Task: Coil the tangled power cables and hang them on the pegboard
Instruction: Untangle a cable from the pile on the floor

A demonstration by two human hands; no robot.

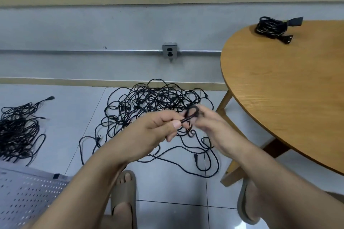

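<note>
A tangle of black power cables [149, 102] lies on the tiled floor by the wall. Above it my left hand [158, 128] pinches a small black loop of cable or tie [191, 114] between thumb and forefinger. My right hand [210, 124] holds the other end of that loop with curled fingers; blur hides the exact grip. A second pile of black cables [18, 132] sits at the far left. One coiled cable [273, 28] rests on the round wooden table [288, 89]. A white pegboard [28, 195] lies flat at the lower left.
A wall socket [169, 50] on a metal conduit is above the tangle. The table's wooden legs [230, 171] stand close to my right foot. Both feet in sandals [123, 191] are on the tiles below my arms.
</note>
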